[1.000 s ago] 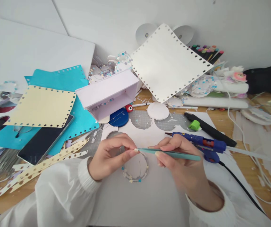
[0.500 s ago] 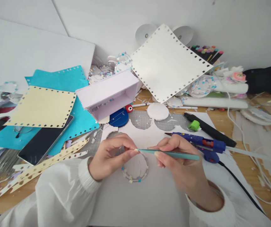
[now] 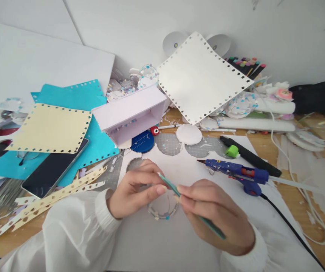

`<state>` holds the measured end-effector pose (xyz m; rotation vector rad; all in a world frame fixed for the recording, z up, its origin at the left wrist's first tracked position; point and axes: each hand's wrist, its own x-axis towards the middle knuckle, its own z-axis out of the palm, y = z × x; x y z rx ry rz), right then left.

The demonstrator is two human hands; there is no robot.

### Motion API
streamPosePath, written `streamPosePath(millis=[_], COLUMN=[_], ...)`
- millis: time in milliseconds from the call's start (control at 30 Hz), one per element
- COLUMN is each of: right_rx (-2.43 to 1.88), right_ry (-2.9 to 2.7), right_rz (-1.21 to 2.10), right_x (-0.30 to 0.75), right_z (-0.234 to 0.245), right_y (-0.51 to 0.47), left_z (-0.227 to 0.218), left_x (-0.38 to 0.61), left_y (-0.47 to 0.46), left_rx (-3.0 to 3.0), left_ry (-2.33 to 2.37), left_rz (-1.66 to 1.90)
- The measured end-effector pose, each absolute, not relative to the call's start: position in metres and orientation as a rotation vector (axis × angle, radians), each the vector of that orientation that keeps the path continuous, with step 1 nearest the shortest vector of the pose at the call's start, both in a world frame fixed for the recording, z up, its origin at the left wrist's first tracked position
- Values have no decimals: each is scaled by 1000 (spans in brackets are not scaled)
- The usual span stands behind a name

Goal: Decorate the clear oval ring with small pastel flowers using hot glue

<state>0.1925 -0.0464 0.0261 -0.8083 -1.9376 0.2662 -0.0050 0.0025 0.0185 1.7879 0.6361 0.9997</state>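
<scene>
My right hand (image 3: 212,211) is closed in a pinch around teal tweezers (image 3: 169,184), whose tip points up and left at my left fingertips. A tiny pale bit seems to sit at that tip, too small to name. My left hand (image 3: 140,185) has thumb and index curled around the upper part of a thin ring (image 3: 156,216) set with small pale and blue pieces. Its upper part is hidden by my fingers. White paper (image 3: 162,245) lies beneath both hands. Right of my right hand lies a blue glue gun (image 3: 233,168).
A phone (image 3: 51,172), punched cream paper (image 3: 49,128) and cut strips (image 3: 60,194) lie at left. Behind stand a lilac box (image 3: 130,111) and a white punched sheet (image 3: 202,79). A black cable (image 3: 288,226) runs along the right side.
My right hand has moved down and turned, so the tweezers went from nearly level to a steep slant. The gap between my left thumb and index has widened. The ring has hardly moved.
</scene>
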Motion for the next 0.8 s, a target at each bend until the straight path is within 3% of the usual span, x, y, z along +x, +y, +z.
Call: streamPosePath(millis=[200,667,800], right_rx=[-644,-663,-918], right_ry=[-2117,-2250,-2039], right_rz=[26,-128,-105], right_x=[192,203,225], right_z=[22,26,22], right_y=[-43,-49,-76], left_z=[13,10,11], left_x=[-3,-2,-3], left_y=[1,2,5], left_rx=[1679,1025,887], left_ry=[655,774,726], left_rz=[991,1014,1056])
